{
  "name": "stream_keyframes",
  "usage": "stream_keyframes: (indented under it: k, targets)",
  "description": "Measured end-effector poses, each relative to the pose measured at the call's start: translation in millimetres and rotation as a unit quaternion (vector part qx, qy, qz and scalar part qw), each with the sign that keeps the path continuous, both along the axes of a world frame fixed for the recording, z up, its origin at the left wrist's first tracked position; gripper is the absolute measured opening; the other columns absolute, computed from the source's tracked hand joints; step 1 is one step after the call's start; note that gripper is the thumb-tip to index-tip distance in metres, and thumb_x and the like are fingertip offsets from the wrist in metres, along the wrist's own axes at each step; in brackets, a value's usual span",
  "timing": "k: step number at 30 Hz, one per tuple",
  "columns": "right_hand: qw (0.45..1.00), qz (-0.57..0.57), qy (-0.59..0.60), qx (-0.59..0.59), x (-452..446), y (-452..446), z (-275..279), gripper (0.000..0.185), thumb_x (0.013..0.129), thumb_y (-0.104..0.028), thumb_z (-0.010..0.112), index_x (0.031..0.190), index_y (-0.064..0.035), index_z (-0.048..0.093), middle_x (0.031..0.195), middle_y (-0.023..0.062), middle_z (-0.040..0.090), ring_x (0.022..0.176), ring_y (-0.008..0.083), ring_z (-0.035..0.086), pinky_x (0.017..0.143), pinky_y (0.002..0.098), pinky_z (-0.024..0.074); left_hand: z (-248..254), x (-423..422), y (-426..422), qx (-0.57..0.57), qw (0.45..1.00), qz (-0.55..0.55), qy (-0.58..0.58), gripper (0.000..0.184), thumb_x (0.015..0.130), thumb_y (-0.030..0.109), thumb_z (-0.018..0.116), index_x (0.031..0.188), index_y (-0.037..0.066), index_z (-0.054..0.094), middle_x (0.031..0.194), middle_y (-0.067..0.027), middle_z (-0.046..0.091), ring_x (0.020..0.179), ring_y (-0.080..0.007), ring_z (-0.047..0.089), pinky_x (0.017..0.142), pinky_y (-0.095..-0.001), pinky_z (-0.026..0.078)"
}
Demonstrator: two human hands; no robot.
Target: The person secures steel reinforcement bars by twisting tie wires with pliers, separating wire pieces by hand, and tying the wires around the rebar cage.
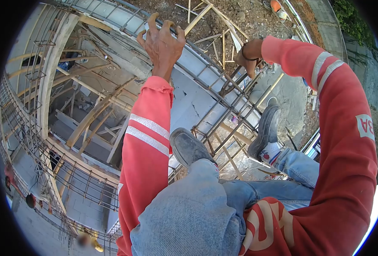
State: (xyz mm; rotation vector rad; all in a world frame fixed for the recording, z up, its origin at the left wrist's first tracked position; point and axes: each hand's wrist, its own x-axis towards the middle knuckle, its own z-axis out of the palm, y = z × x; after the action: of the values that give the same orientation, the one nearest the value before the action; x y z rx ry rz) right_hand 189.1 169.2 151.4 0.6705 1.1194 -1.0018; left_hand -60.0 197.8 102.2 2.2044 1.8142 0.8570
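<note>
My left hand (pixel 163 45) is raised over a long rebar cage (pixel 204 81), its fingers spread and bent, with nothing visible in them. Whether its fingertips touch the bars is hard to tell. My right hand (pixel 251 55) is closed, bent down at the wrist, around a dark metal tool that looks like pincers (pixel 228 86). The tool's jaw end is at the bars where the cage meets crossing rebar (pixel 236 109). My fingers partly hide its handles.
I sit high up, one dark shoe (pixel 189 147) on a pale block wall, the other shoe (pixel 266 130) by the rebar. Timber props (pixel 91 115) stand in a deep opening at left. Other people are far below, one with an orange helmet (pixel 276 5). Loose wood lies on the ground.
</note>
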Motion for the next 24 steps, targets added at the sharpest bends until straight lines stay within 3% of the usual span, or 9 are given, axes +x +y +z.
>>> stream_keyframes:
  k: [2,3,6,8,11,13,17,19,24]
  targets:
    - [0.916,0.251,0.234,0.207,11,-23,-2,0.054,0.073,-0.038,0.078,0.112,-0.0044,0.061,0.098,0.0080,0.069,0.095,0.0258,0.064,0.084,0.0424,0.0452,1,1,3,0.009,1.000,-0.003,-0.009,0.023,0.084,0.035,0.069,0.101,0.020,0.075,0.143,-0.0068,0.049,0.099,-0.0248,0.065,0.108,-0.0515,0.027]
    - [0.813,0.352,0.330,0.326,23,-36,-9,0.065,0.076,-0.037,0.075,0.128,-0.0043,0.054,0.112,0.0098,0.069,0.114,0.0286,0.063,0.097,0.0441,0.0426,1,1,2,0.014,1.000,-0.001,-0.006,0.023,0.084,0.035,0.069,0.100,0.020,0.075,0.142,-0.0070,0.049,0.099,-0.0247,0.065,0.108,-0.0515,0.027]
    - [0.762,0.307,0.401,0.405,19,-52,-4,0.047,0.082,-0.031,0.068,0.120,-0.0057,0.062,0.112,0.0093,0.067,0.124,0.0279,0.057,0.102,0.0414,0.0388,5,1,0,0.003,1.000,0.000,-0.007,0.023,0.084,0.035,0.069,0.100,0.020,0.075,0.141,-0.0073,0.050,0.100,-0.0247,0.065,0.108,-0.0514,0.027]
    - [0.779,0.316,0.378,0.387,6,-50,16,0.030,0.088,-0.025,0.059,0.110,-0.0060,0.068,0.104,0.0098,0.070,0.112,0.0277,0.065,0.096,0.0415,0.0463,5,-1,-3,-0.015,1.000,-0.004,-0.008,0.023,0.083,0.034,0.069,0.100,0.020,0.075,0.141,-0.0074,0.050,0.101,-0.0247,0.064,0.108,-0.0514,0.027]
    - [0.906,0.235,0.258,0.242,-8,-35,24,0.027,0.091,-0.021,0.053,0.099,-0.0053,0.073,0.096,0.0122,0.073,0.095,0.0262,0.071,0.083,0.0415,0.0534,5,1,0,0.007,1.000,-0.002,-0.006,0.024,0.083,0.035,0.069,0.100,0.020,0.075,0.141,-0.0076,0.050,0.103,-0.0250,0.064,0.108,-0.0510,0.027]
    - [0.989,0.024,0.024,0.142,-33,-22,18,0.029,0.092,-0.022,0.052,0.098,-0.0030,0.073,0.092,0.0145,0.075,0.083,0.0278,0.073,0.075,0.0411,0.0569,5,0,-1,-0.004,1.000,-0.008,-0.016,0.024,0.083,0.034,0.070,0.100,0.020,0.075,0.141,-0.0075,0.050,0.103,-0.0257,0.064,0.108,-0.0508,0.027]
    - [0.992,0.108,-0.051,0.050,-48,-2,-11,0.029,0.092,-0.024,0.057,0.107,-0.0048,0.074,0.097,0.0096,0.074,0.084,0.0281,0.073,0.072,0.0454,0.0579,2,0,1,0.012,1.000,-0.005,-0.002,0.024,0.082,0.034,0.070,0.100,0.020,0.076,0.141,-0.0074,0.050,0.102,-0.0252,0.065,0.108,-0.0507,0.026]
    - [0.930,0.284,0.167,0.161,-41,-10,-16,0.018,0.085,-0.017,0.067,0.100,-0.0128,0.078,0.098,0.0059,0.076,0.084,0.0231,0.071,0.076,0.0369,0.0580,1,0,0,-0.005,1.000,-0.004,-0.008,0.023,0.081,0.034,0.070,0.100,0.021,0.076,0.141,-0.0074,0.050,0.103,-0.0238,0.065,0.108,-0.0505,0.026]
    - [0.905,0.358,0.129,0.188,-26,-32,-33,0.026,0.083,-0.023,0.070,0.107,-0.0142,0.077,0.109,0.0083,0.075,0.101,0.0271,0.071,0.080,0.0434,0.0580,1,0,0,0.014,1.000,-0.003,-0.005,0.023,0.082,0.034,0.070,0.099,0.020,0.075,0.141,-0.0072,0.050,0.103,-0.0231,0.064,0.108,-0.0509,0.026]
